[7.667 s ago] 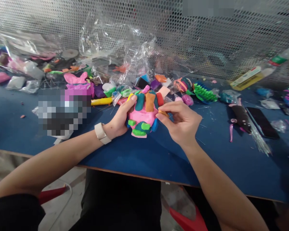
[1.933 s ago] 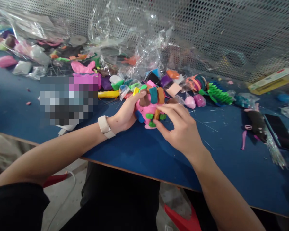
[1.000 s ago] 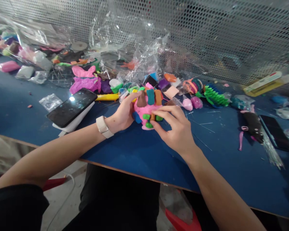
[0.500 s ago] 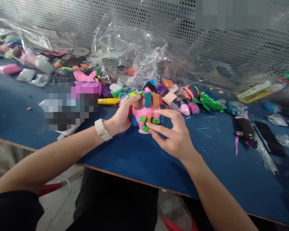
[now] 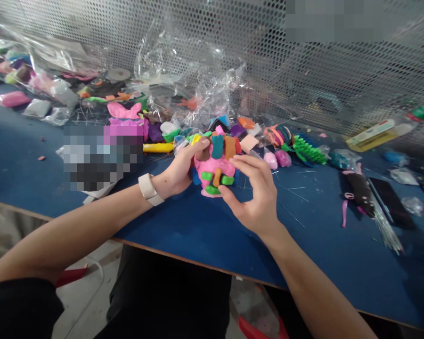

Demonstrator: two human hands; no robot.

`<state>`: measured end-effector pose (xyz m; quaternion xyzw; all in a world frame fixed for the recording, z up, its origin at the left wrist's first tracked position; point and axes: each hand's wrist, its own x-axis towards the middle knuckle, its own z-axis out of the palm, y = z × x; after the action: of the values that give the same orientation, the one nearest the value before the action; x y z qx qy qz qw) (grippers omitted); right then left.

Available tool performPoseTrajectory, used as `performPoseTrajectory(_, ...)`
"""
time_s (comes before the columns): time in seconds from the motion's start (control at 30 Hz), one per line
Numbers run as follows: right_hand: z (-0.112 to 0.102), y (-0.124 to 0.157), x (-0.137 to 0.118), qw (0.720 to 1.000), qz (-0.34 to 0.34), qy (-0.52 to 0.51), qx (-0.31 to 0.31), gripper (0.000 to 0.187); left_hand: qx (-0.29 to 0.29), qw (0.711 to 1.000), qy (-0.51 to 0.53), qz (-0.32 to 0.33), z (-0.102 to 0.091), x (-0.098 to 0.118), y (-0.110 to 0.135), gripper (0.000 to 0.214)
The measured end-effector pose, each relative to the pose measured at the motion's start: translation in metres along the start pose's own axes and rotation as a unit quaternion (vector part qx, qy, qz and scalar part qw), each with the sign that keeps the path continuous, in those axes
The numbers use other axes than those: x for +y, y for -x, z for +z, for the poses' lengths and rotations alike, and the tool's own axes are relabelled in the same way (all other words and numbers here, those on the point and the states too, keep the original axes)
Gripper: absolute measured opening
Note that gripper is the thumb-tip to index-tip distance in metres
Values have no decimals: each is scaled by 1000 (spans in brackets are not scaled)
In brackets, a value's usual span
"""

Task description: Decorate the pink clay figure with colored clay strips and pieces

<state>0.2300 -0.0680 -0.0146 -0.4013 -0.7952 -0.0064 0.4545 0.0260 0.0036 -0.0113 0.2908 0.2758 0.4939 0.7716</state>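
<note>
A pink clay figure [image 5: 215,165] studded with green, blue, brown and orange pieces stands on the blue table [image 5: 198,226]. My left hand [image 5: 181,168], with a pale watch on the wrist, grips the figure's left side, fingers curled over its top. My right hand [image 5: 256,193] hovers just right of the figure. Its fingers are spread and curved, with the thumb near the figure's base and nothing held in them.
Clay lumps, clay shapes and crumpled clear plastic bags [image 5: 198,89] crowd the back of the table against a perforated metal screen. A green ridged clay piece [image 5: 309,149] and a black clay figure [image 5: 362,192] lie to the right beside a dark phone [image 5: 388,200]. Thin wires are scattered about.
My right fingers pressed a small orange piece onto the figure's front, then came off it and spread. My left hand has kept its grip throughout.
</note>
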Motion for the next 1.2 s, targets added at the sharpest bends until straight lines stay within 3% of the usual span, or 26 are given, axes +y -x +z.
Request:
performPoseTrajectory(0.17, 14, 10, 4, 975, 169, -137, 45, 65, 0, 997, -40, 71, 8, 3, 5, 50)
performPoseTrajectory(0.27, 21, 15, 12, 947, 218, -236, 27, 78, 0, 993, -55, 103, 13, 5, 9, 44)
performPoseTrajectory(0.4, 25, 15, 21, 930, 234, -284, 0, 85, 11, 996, -49, 77, 16, 2, 13, 29)
performPoseTrajectory(0.5, 26, 14, 22, 923, 260, -283, 22, 90, 9, 999, -15, 48, 17, -1, 15, 25)
performPoseTrajectory(0.7, 24, 11, 17, 934, 235, -269, 16, 75, -1, 999, 14, 33, 17, -2, 16, 28)
performPoseTrajectory(0.9, 23, 11, 19, 925, 265, -273, 19, 82, 10, 1000, 14, 17, 15, -2, 15, 37)
performPoseTrajectory(1.03, 25, 12, 21, 912, 272, -307, 23, 75, 12, 999, 13, 31, 14, -3, 15, 43)
performPoseTrajectory(1.2, 24, 12, 24, 927, 261, -271, 16, 73, 17, 999, 25, 23, 16, -4, 15, 44)
